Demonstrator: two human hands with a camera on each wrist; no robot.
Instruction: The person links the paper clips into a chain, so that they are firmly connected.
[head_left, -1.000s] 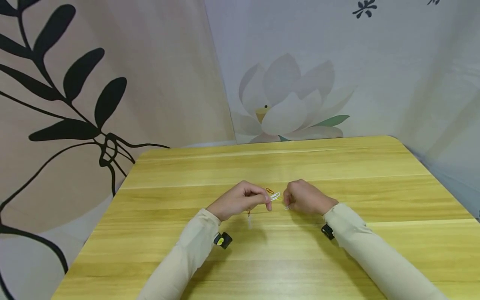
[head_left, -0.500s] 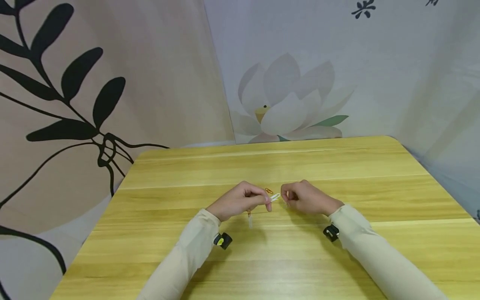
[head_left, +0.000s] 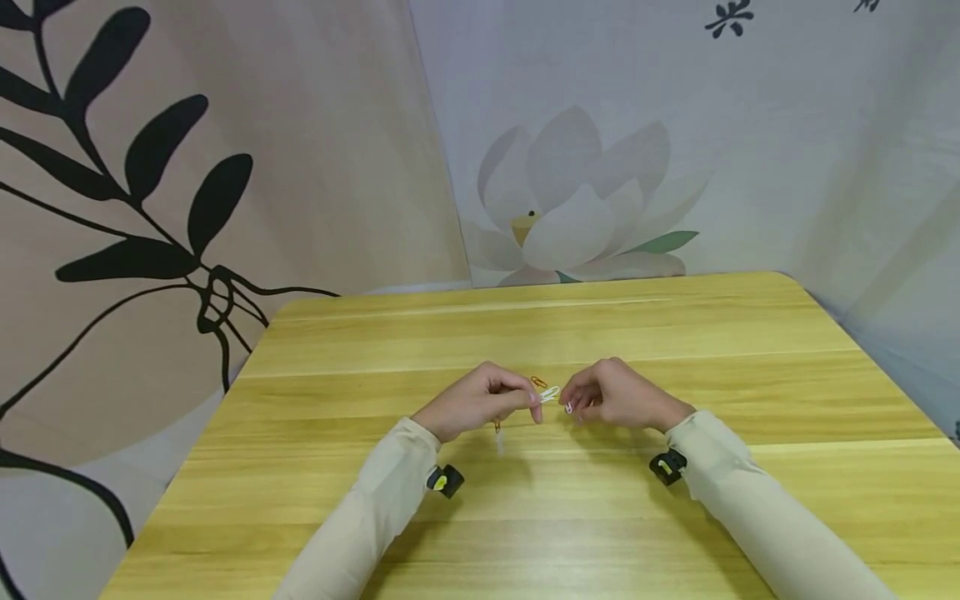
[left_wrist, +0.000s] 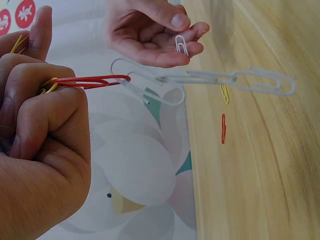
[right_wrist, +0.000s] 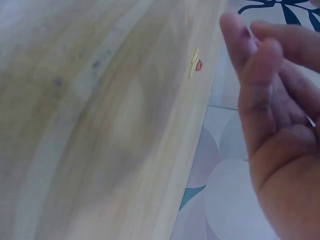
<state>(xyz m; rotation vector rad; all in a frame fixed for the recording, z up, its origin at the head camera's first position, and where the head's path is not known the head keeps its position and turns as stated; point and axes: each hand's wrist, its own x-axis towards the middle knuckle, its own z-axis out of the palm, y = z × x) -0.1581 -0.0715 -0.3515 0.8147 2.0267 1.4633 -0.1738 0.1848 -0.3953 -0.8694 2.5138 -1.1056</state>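
Note:
My left hand [head_left: 483, 402] grips a chain of linked paper clips. In the left wrist view a red paper clip [left_wrist: 90, 81] comes out of the curled fingers, with white paper clips [left_wrist: 195, 78] linked after it. Bits of yellow clip [left_wrist: 20, 44] show between those fingers. In the head view a white paper clip [head_left: 550, 394] sticks out at the left fingertips, and part of the chain hangs below the hand. Close by on the right, my right hand [head_left: 618, 396] holds a single white paper clip [left_wrist: 181, 45] at its fingers, apart from the chain.
Beyond the hands, a loose red paper clip [left_wrist: 223, 129] and yellow paper clips [right_wrist: 193, 62] lie on the wooden table [head_left: 480, 517]. A printed curtain [head_left: 337, 150] hangs behind the table's far edge.
My right hand has shifted slightly right and loosened its fingers, and its white paper clip shows higher among them. The left hand and its chain have stayed almost still.

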